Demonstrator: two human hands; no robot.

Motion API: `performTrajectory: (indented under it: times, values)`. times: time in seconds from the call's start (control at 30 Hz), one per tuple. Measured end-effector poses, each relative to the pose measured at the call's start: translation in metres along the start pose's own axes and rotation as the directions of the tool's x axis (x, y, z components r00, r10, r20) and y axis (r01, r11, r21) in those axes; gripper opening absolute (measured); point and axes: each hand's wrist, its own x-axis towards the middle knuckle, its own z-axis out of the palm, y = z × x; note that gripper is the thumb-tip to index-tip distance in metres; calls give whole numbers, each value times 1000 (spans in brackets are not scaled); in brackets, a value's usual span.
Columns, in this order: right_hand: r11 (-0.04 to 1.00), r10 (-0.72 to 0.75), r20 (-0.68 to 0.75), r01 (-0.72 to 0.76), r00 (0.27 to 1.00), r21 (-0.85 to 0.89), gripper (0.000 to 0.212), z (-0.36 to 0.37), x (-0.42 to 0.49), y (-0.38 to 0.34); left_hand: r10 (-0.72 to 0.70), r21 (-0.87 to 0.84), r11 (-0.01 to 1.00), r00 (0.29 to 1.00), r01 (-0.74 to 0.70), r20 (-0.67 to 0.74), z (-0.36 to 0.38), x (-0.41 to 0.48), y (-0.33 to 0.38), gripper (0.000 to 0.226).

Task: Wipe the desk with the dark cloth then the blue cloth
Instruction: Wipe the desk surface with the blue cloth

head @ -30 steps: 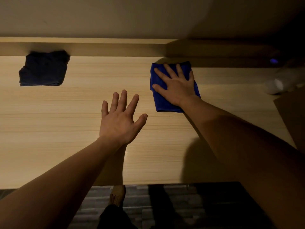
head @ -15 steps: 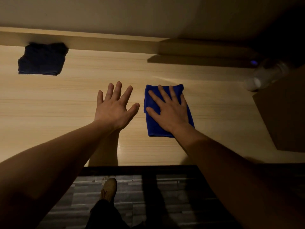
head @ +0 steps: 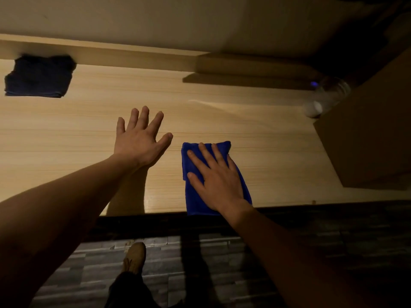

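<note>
The folded blue cloth (head: 195, 200) lies on the light wooden desk (head: 262, 138), its near end at the desk's front edge. My right hand (head: 216, 181) lies flat on top of it, fingers spread, pressing it down. Just to the left, my left hand (head: 140, 141) is flat and open over the bare desk, holding nothing. The dark cloth (head: 39, 77) lies folded at the far left, against the back ledge, well away from both hands.
A brown cardboard box (head: 373, 138) takes up the desk's right end. A clear bottle (head: 324, 96) lies on its side behind it. A raised wooden ledge (head: 133, 54) runs along the back. Below the front edge are a grey floor and my shoe (head: 134, 256).
My right hand has dragged the blue cloth from the back of the desk toward me, down to the front edge. The left hand has stayed open in about the same spot.
</note>
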Motion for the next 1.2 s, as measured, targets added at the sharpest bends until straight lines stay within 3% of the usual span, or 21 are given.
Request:
performTrajectory:
  times: [0.13, 0.3, 0.4, 0.47, 0.53, 0.63, 0.77, 0.87, 1.03, 1.2]
  values:
    - [1000, -10, -25, 10, 1000, -6, 60, 6, -21, -3, -9, -2, 1000, 1000, 9, -17, -4, 4, 13, 79]
    - [999, -33, -92, 36, 995, 27, 58, 13, -48, -4, 59, -170, 983, 997, -65, -39, 2, 2, 56, 75]
    - [967, -54, -245, 112, 968, 230, 46, 14, -66, 5, 36, -96, 995, 999, -36, -10, 10, 1, 64, 84]
    - [945, -4, -257, 88, 966, 316, 43, 11, -68, 8, 26, -70, 997, 1000, -25, 5, 12, 2, 63, 88]
    - [939, 34, -252, 55, 967, 339, 45, 0, -59, 10, 29, -54, 998, 1000, -29, 7, 12, 4, 63, 90]
    - [942, 23, -365, 102, 931, 320, 46, -24, -23, 26, 37, -42, 998, 999, -36, 14, 13, 5, 63, 92]
    - [930, 107, -259, -5, 960, 367, 53, -64, 57, 53, 20, -40, 999, 1000, -20, 22, 12, 5, 65, 90]
    - [961, 82, -276, -3, 958, 276, 49, -75, 121, 73, 18, -30, 999, 1000, -18, 22, 12, 5, 66, 89]
    - [999, 30, -164, -24, 986, 34, 53, -78, 201, 99, 19, -36, 999, 1000, -18, 15, 14, 6, 64, 89]
    - [999, 38, -27, -38, 999, -17, 59, -74, 239, 111, 14, -35, 999, 1000, -13, 14, 16, 6, 64, 88]
